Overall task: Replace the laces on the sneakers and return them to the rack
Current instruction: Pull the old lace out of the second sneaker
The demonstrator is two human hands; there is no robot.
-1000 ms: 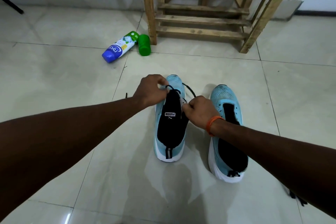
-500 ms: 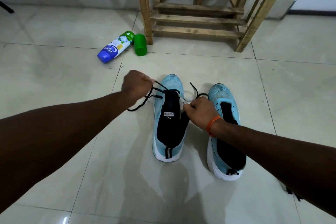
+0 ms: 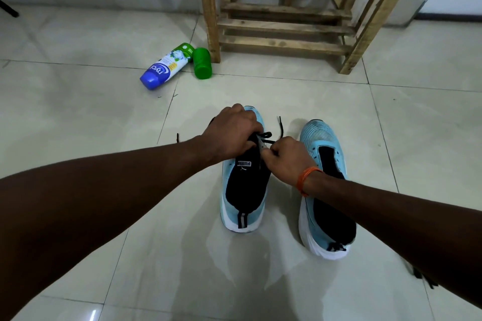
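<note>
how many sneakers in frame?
2. One light-blue sneaker with a black tongue sits mid-floor, under the left hand and right hand gripping its black lace; the second light-blue sneaker stands to its right. The wooden rack is cut off on top, possibly hiding more.

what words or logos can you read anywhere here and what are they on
"PUMA": tongue label of the sneaker being laced.
"nyc", then unclear letters: blue end of the bottle lying on the floor.
Small print on the bottle's white and yellow label: too small to read.
</note>
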